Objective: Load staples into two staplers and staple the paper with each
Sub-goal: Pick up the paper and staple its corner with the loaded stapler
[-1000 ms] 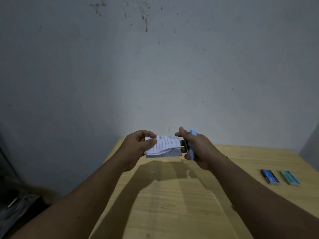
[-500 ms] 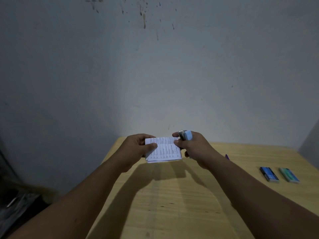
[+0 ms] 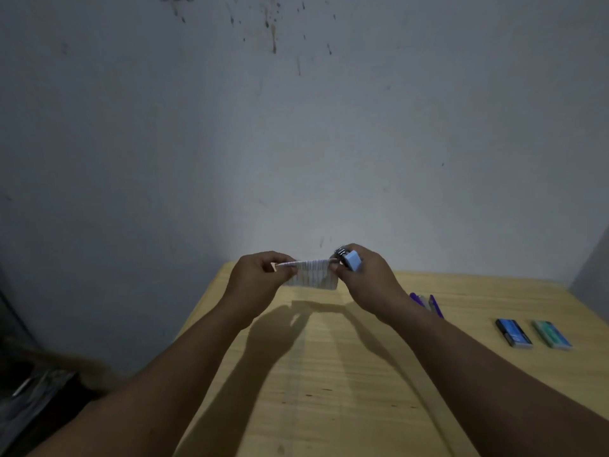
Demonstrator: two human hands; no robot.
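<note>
Above the far end of the wooden table [image 3: 329, 374], my left hand [image 3: 253, 278] pinches the left edge of a small folded printed paper [image 3: 313, 275]. My right hand [image 3: 369, 278] grips a light blue stapler [image 3: 351, 260], its metal nose touching the paper's upper right corner. A second, purple stapler [image 3: 428, 303] lies on the table behind my right wrist, partly hidden by it. Two staple boxes rest at the right: a dark blue one [image 3: 514, 333] and a teal one [image 3: 553, 334].
A stained grey wall rises just behind the table's far edge. The table's left edge runs diagonally from near my left forearm; beyond it the floor is dark with blurred clutter [image 3: 29, 400] at the lower left.
The paper has tilted so its top edge faces me and hangs down. My right hand has turned the stapler from the paper's right side up to its top right corner.
</note>
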